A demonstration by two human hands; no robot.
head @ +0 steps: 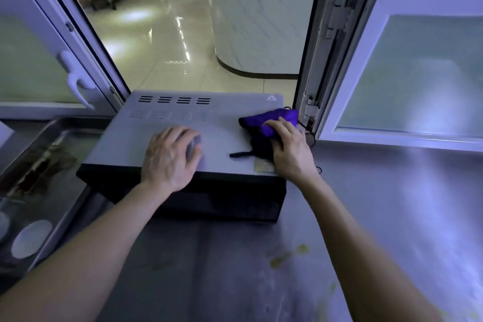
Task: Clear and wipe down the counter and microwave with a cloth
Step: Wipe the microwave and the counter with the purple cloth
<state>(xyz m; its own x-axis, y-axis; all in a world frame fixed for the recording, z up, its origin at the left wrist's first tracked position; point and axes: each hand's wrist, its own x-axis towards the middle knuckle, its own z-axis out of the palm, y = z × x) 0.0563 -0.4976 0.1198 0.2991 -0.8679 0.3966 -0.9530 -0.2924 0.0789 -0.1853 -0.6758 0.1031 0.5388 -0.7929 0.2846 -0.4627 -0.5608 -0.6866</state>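
While your right fingers (277, 125) curl down on the purple cloth (274, 115) and bunch it up, just right of the middle of the frame, your right hand (286, 148) should press it flat and rub in long lines from the back to the front of the microwave (162, 120) top. Your left fingers (192, 140) lie apart and loose on that grey top, a bit blurry, so use your left hand (170, 158) to hold the box steady as you rub. Yellow spots (287, 256) sit on the counter (392, 204) at the lower right, and they look like they need the cloth too.
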